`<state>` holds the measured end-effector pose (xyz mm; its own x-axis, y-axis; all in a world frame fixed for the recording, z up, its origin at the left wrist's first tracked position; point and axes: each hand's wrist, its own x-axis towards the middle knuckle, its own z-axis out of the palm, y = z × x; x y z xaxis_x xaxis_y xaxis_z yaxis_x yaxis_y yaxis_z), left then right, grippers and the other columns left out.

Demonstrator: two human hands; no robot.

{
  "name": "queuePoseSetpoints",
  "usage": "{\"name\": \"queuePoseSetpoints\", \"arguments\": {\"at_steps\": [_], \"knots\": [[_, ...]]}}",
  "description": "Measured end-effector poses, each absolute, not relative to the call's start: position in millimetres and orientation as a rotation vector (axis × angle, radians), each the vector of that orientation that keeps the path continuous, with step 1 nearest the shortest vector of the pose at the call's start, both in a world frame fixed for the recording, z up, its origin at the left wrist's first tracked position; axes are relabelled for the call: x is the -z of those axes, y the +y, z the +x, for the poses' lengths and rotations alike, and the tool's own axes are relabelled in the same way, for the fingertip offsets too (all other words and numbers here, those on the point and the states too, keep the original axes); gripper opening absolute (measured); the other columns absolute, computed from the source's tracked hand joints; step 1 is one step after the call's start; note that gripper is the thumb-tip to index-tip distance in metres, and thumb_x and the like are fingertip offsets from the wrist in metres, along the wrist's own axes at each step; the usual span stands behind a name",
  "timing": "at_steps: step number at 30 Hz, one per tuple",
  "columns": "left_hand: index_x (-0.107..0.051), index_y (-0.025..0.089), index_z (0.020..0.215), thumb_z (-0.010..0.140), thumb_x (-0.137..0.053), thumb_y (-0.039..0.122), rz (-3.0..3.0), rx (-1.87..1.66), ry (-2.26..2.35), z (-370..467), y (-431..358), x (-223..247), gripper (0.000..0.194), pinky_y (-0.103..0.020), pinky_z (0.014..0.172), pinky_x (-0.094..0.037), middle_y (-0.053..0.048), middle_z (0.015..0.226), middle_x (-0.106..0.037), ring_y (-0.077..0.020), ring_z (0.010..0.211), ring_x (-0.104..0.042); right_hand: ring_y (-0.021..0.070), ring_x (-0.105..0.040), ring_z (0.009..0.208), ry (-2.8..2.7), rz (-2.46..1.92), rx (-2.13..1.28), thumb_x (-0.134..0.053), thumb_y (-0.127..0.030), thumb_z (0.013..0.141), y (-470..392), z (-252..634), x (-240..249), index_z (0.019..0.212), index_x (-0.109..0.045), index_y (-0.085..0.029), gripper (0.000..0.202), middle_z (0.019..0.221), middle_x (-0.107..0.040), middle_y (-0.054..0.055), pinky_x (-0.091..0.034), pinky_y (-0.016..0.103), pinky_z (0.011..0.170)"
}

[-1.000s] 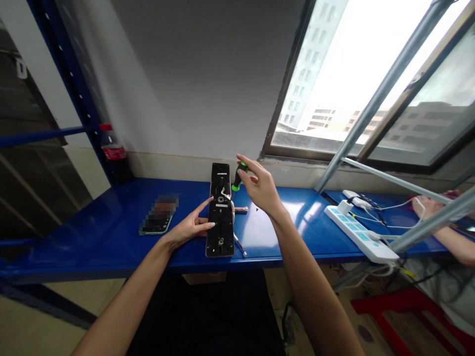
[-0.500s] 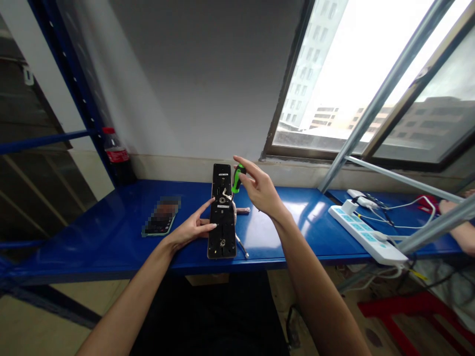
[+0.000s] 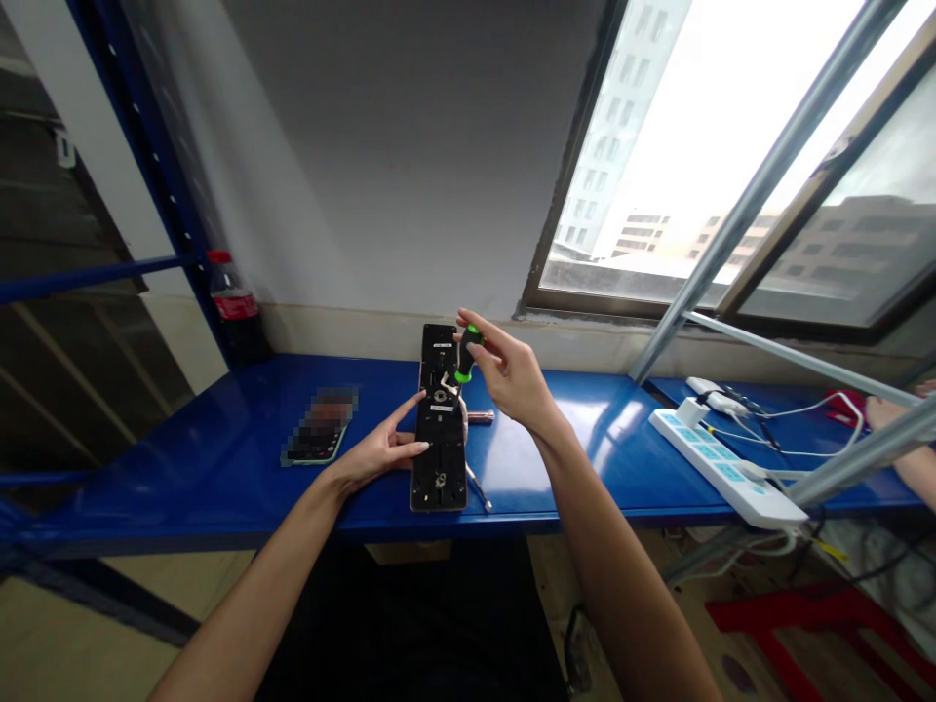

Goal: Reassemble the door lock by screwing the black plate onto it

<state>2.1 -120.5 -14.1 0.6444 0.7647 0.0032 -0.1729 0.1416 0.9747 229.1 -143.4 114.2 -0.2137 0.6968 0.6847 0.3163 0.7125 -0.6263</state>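
Observation:
On the blue tabletop lies a long black door lock panel (image 3: 439, 458), back face up, with white labels and small metal fittings. A copper-coloured lever handle (image 3: 481, 417) sticks out past its right side. My left hand (image 3: 376, 450) steadies the panel at its left edge, thumb and index finger spread with their tips on it. In my right hand (image 3: 508, 370) is a screwdriver (image 3: 469, 356) with a green and black handle, upright and pinched in the fingers. Its tip points down at the panel's right half; whether it sits in a screw I cannot tell. A pale cable (image 3: 479, 487) trails along the right edge.
A phone (image 3: 318, 429) lies on the left of the table, and a cola bottle (image 3: 235, 307) stands in the back left corner. At right are a white power strip (image 3: 723, 463) with plugged-in cords and a metal post (image 3: 760, 175). Another person's hand (image 3: 888, 414) shows at the far right.
The screwdriver handle has turned in my right fingers, showing more black. My left hand and the panel keep their places; the view has shifted slightly.

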Motion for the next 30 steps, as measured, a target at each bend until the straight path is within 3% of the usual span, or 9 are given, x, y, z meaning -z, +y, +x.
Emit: {"name": "queuePoseSetpoints", "arguments": {"at_steps": [3,7,9,12,14,18,21,27,30], "knots": [[-0.009,0.035,0.161,0.085,-0.079,0.028,1.257,-0.742,0.587,2,-121,13,0.104,-0.042,0.090,-0.057,-0.010,0.108,-0.078,-0.0277,0.102,-0.074,0.0169,-0.068,0.096,-1.767,-0.846,-0.293,-0.062,-0.028,0.091,-144,225,-114,0.130,-0.067,-0.029,0.039,0.111,-0.070,0.004,-0.062,0.033,0.085],[-0.009,0.034,0.161,0.085,-0.079,0.028,1.262,-0.745,0.582,2,-122,13,0.104,-0.043,0.090,-0.057,-0.010,0.108,-0.077,-0.0280,0.102,-0.074,0.0134,-0.060,0.078,-1.664,-0.896,-0.148,-0.072,-0.031,0.084,-142,221,-113,0.114,-0.075,-0.028,0.030,0.097,-0.061,0.004,-0.060,0.029,0.071],[-0.008,0.034,0.161,0.086,-0.079,0.028,1.266,-0.743,0.584,2,-121,14,0.104,-0.044,0.091,-0.056,-0.010,0.108,-0.077,-0.0280,0.103,-0.074,0.0141,-0.062,0.081,-1.645,-0.916,-0.146,-0.069,-0.033,0.088,-141,223,-112,0.118,-0.073,-0.028,0.031,0.102,-0.062,0.005,-0.060,0.030,0.073],[-0.008,0.035,0.161,0.086,-0.078,0.028,1.272,-0.739,0.584,2,-120,16,0.104,-0.045,0.093,-0.056,-0.010,0.107,-0.077,-0.0286,0.105,-0.073,0.0190,-0.065,0.109,-1.715,-0.818,-0.334,-0.058,-0.029,0.094,-142,229,-109,0.135,-0.062,-0.027,0.042,0.124,-0.064,0.009,-0.061,0.033,0.087],[-0.008,0.035,0.161,0.086,-0.079,0.029,1.271,-0.738,0.583,2,-119,17,0.104,-0.046,0.092,-0.056,-0.009,0.107,-0.077,-0.0289,0.104,-0.074,0.0203,-0.065,0.117,-1.742,-0.743,-0.482,-0.055,-0.026,0.095,-144,233,-107,0.142,-0.056,-0.024,0.047,0.134,-0.064,0.010,-0.060,0.034,0.092],[-0.008,0.034,0.161,0.084,-0.080,0.029,1.264,-0.744,0.573,2,-119,17,0.106,-0.046,0.091,-0.056,-0.010,0.106,-0.077,-0.0291,0.102,-0.074,0.0171,-0.069,0.098,-1.728,-0.806,-0.356,-0.063,-0.025,0.091,-146,235,-106,0.132,-0.065,-0.024,0.041,0.115,-0.070,0.006,-0.061,0.030,0.082],[-0.007,0.033,0.162,0.084,-0.080,0.030,1.258,-0.743,0.576,2,-120,15,0.107,-0.047,0.093,-0.056,-0.010,0.107,-0.077,-0.0293,0.103,-0.074,0.0152,-0.065,0.090,-1.684,-0.870,-0.212,-0.070,-0.027,0.085,-145,235,-108,0.122,-0.071,-0.024,0.037,0.106,-0.067,0.005,-0.061,0.028,0.076],[-0.007,0.035,0.161,0.085,-0.079,0.030,1.273,-0.728,0.601,3,-121,13,0.105,-0.045,0.091,-0.057,-0.011,0.111,-0.077,-0.0288,0.101,-0.075,0.0192,-0.067,0.115,-1.836,-0.751,-0.569,-0.059,-0.023,0.091,-147,240,-114,0.134,-0.062,-0.023,0.043,0.124,-0.070,0.007,-0.059,0.034,0.095],[-0.008,0.035,0.161,0.085,-0.079,0.030,1.280,-0.734,0.595,2,-121,14,0.104,-0.045,0.091,-0.057,-0.010,0.110,-0.077,-0.0289,0.102,-0.074,0.0180,-0.069,0.107,-1.835,-0.758,-0.546,-0.062,-0.024,0.089,-147,240,-113,0.127,-0.067,-0.024,0.038,0.122,-0.072,0.005,-0.060,0.034,0.093]]}}
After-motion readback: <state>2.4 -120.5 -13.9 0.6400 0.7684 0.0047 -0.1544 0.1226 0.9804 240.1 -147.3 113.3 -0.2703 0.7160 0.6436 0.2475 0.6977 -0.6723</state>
